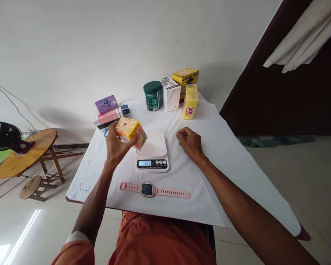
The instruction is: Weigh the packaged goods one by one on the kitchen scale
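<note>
My left hand (pixel 114 144) is closed round a small orange and yellow box (pixel 131 131), held tilted in the air just left of and above a white kitchen scale (pixel 152 151). The scale's display (pixel 148 163) shows lit digits and its platform carries nothing. My right hand (pixel 189 141) rests as a loose fist on the white cloth to the right of the scale, with nothing visible in it. A pink smartwatch (pixel 153 190) lies flat near the table's front edge.
At the back of the white-covered table (pixel 223 154) stand a green tin (pixel 153 95), a white box (pixel 171 94) and two yellow boxes (pixel 190 101). Flat packets (pixel 110 112) are stacked at the back left. A round wooden table (pixel 24 152) and a fan (pixel 2 135) are on the left.
</note>
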A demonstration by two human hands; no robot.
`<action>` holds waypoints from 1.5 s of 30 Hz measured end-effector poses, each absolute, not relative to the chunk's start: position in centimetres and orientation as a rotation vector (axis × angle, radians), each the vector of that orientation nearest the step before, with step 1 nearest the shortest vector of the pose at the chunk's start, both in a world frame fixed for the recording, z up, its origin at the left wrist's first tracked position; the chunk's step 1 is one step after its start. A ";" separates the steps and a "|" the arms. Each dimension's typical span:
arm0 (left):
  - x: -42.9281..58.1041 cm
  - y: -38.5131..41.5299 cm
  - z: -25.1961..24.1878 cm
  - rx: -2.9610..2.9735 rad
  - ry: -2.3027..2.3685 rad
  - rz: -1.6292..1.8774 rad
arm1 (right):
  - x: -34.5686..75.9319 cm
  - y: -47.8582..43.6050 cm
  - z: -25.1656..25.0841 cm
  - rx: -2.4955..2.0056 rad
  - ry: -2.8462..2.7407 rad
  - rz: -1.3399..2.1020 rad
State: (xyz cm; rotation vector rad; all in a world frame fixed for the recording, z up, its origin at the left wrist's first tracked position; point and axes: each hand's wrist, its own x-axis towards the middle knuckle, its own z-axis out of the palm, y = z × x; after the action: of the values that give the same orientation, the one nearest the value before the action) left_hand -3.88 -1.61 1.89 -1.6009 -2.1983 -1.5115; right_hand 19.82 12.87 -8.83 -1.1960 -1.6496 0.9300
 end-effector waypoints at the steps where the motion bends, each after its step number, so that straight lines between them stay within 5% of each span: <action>1: -2.8 -1.1 1.6 -1.646 -2.197 -1.493 | 19.8 12.8 -8.8 -1.192 -1.649 0.928; 18: 1.1 1.6 -1.2 -1.700 -2.249 -1.253 | 19.9 12.6 -8.4 -1.179 -1.645 0.943; 34: -4.8 -2.0 0.1 -1.823 -2.124 -1.522 | 19.8 12.7 -8.6 -1.180 -1.654 0.919; 45: -4.1 1.7 5.5 -2.515 -1.931 -0.594 | 19.7 12.6 -8.5 -1.181 -1.661 0.907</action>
State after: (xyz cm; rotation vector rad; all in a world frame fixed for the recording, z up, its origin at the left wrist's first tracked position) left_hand -4.06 1.70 5.50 -2.5153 -1.9308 -0.5937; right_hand 19.72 12.65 -8.49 -1.1807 -1.6608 0.9074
